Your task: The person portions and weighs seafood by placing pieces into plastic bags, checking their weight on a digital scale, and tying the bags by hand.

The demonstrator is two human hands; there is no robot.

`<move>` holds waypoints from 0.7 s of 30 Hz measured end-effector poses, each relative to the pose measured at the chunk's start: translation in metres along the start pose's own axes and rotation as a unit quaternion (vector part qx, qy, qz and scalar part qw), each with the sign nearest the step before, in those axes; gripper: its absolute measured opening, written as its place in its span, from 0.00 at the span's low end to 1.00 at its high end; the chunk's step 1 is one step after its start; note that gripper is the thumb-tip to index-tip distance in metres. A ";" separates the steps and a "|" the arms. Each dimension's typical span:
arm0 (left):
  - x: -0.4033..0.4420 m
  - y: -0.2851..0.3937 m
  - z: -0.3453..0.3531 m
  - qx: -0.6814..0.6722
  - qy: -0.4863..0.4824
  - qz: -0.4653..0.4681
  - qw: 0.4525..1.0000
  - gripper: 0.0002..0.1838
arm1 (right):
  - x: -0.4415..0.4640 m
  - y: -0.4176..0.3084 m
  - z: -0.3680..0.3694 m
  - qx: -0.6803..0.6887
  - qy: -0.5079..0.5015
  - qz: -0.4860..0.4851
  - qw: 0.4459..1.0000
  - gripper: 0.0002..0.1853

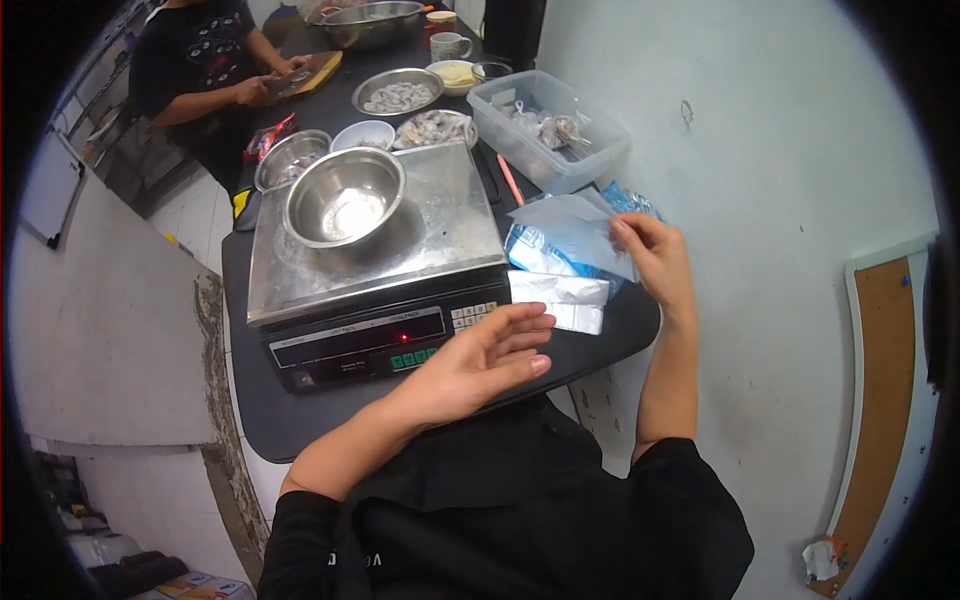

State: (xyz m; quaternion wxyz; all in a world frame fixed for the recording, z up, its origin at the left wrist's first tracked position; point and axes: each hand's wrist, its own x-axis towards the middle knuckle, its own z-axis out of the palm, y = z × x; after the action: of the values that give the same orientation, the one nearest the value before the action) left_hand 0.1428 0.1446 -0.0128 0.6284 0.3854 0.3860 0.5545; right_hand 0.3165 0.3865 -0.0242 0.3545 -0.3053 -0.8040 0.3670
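My right hand (652, 258) pinches the edge of a clear plastic bag (575, 228) at the right of the table. Under that bag lie a blue and white plastic packet (540, 252) and a silvery foil packet (572, 300). My left hand (478, 365) hovers in front of the scale's keypad, fingers stretched and thumb apart, holding nothing. The digital scale (440, 215) stands before me with an empty steel bowl (345, 198) on its metal platform. A red light glows on its display panel.
Behind the scale are a steel bowl of pale pieces (398, 97), a clear plastic tub (555, 130) holding small tied bags, and a white mug (450, 47). At the far left a co-worker (205, 60) handles something on a wooden board (310, 78). A wall (760, 200) borders the right side.
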 end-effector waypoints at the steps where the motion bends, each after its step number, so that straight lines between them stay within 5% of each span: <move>1: 0.004 -0.005 -0.001 -0.010 -0.005 -0.010 1.000 0.32 | -0.002 -0.013 -0.003 0.047 0.003 0.003 0.999 0.10; 13: 0.035 0.002 0.006 -0.070 0.189 0.122 0.972 0.39 | -0.030 -0.061 -0.004 0.333 -0.045 0.014 0.942 0.09; 21: 0.025 -0.003 -0.015 -0.093 0.204 0.137 0.965 0.13 | -0.031 -0.060 0.003 0.334 -0.049 0.030 0.941 0.09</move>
State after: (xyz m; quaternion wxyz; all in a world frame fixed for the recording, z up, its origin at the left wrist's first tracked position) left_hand 0.1327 0.1702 -0.0225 0.4873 0.2535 0.3960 0.7359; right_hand 0.3175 0.3295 0.0125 0.3853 -0.1754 -0.6421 0.6392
